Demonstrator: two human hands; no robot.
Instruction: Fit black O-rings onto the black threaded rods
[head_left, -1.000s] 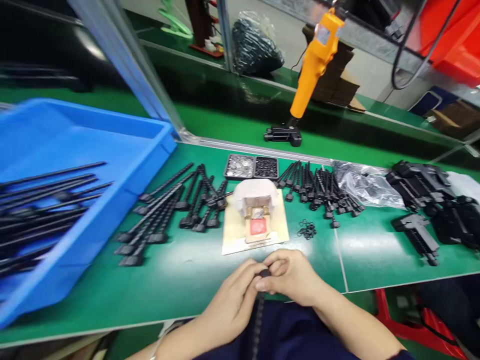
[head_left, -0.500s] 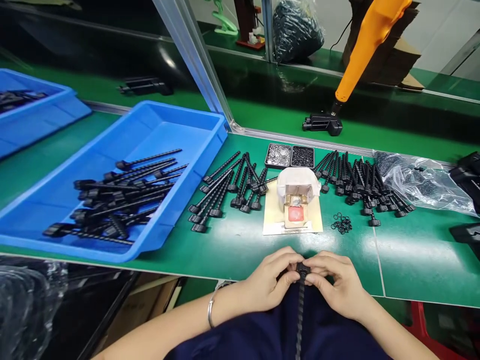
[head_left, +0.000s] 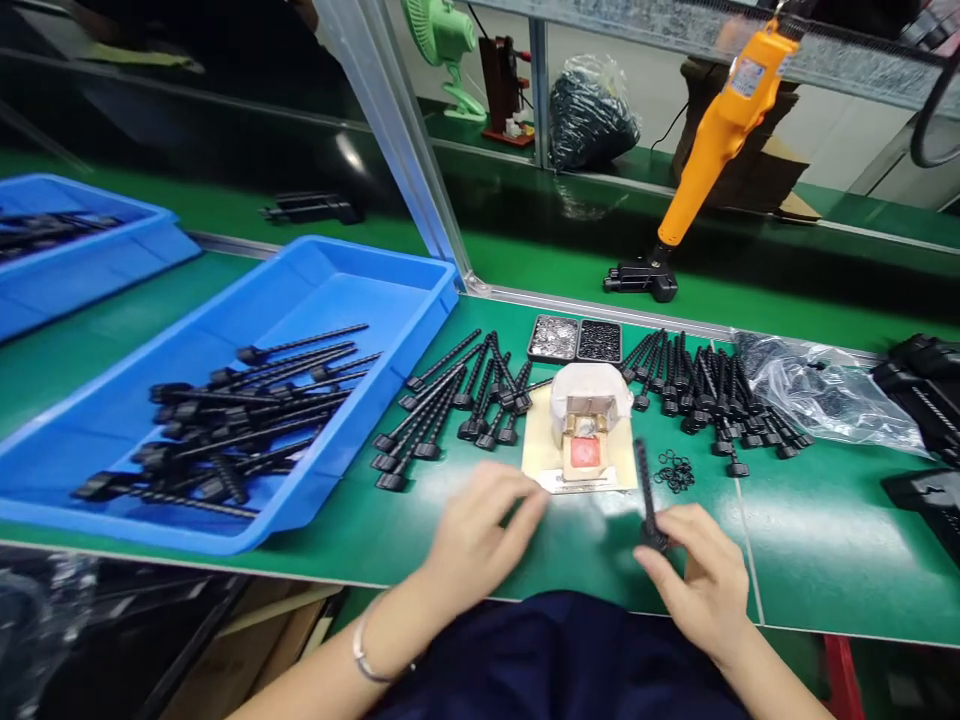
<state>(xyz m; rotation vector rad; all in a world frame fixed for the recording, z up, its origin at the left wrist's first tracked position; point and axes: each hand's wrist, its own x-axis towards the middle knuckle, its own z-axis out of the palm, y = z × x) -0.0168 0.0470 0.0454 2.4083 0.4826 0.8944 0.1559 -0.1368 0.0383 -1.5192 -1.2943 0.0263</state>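
The right hand (head_left: 697, 585) is closed on a threaded rod (head_left: 645, 495) by its head, the left hand (head_left: 480, 535) spread empty, so placement seems due.

The black threaded rod (head_left: 645, 490) I hold is slim and ribbed along its length, with a wider round head at the bottom end. It stands nearly upright, head down in my right hand (head_left: 694, 580), its tip rising above the green bench (head_left: 825, 540).
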